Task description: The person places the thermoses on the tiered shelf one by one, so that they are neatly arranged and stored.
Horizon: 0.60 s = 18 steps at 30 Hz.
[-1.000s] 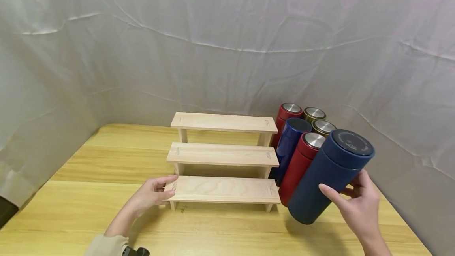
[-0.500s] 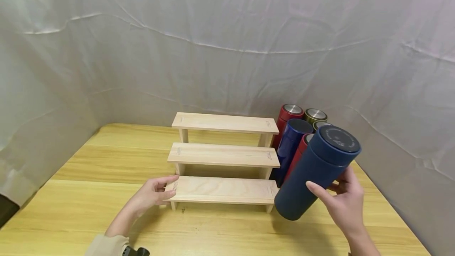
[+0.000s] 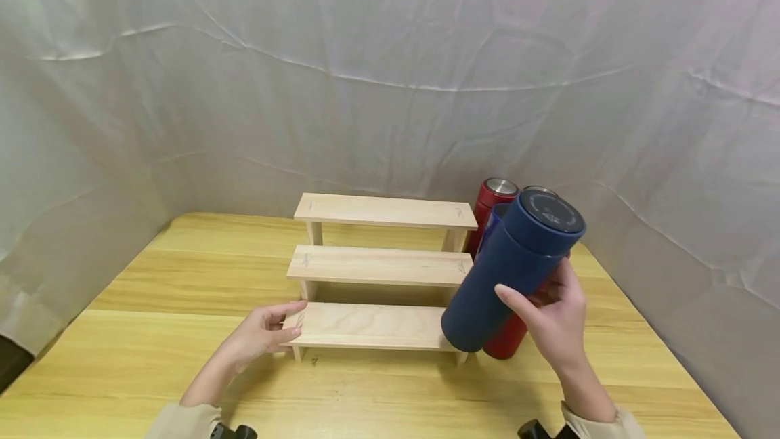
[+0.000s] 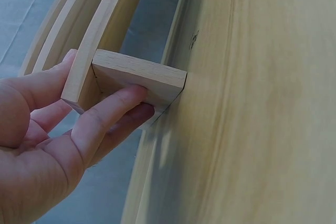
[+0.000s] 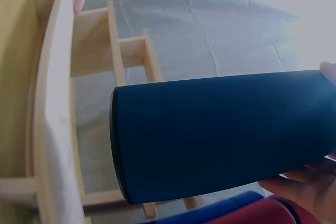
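In my right hand is a navy blue thermos, gripped around its side, its dark lid tilted up to the right. Its base hangs over the right end of the lowest step of a three-step wooden display stand; the right wrist view shows the base apart from the board. My left hand holds the left end of that lowest step. Close up in the left wrist view, the thumb lies on the board and other fingers press against the leg.
Behind the navy thermos, at the stand's right side, stand a red thermos, a blue one and another red one, partly hidden. One more steel lid barely shows. A grey cloth hangs behind the wooden table.
My right hand has carried the navy thermos left and slightly up, from beside the other thermoses to over the lowest step's right end. The left hand stays on the stand.
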Available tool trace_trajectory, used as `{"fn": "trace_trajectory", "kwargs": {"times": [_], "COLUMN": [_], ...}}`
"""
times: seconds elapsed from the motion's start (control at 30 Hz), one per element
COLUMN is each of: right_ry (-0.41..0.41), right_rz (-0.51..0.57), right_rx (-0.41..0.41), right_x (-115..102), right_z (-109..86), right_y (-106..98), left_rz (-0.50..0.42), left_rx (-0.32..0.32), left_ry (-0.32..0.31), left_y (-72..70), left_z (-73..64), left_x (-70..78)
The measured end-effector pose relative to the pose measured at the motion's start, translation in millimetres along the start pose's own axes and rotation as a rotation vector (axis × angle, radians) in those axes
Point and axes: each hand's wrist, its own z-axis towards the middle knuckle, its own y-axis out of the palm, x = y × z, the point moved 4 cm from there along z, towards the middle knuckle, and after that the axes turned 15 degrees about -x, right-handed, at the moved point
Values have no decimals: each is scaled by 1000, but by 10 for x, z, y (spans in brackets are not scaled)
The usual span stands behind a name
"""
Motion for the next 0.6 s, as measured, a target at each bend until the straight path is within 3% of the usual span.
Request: {"fn": "trace_trajectory", "kwargs": {"times": [0.33, 0.6], "right_ry": [-29, -73], "right_rz": [108, 83], "right_rx": [-18, 1], "right_x": [46, -109], "right_z": [293, 565], "right_y": [179, 354], "left_rz": [0, 19], "left_rx": [2, 2], "left_ry": [-7, 1], "left_y": [-5, -22], "left_z": [10, -33], "left_x": [-30, -29]}}
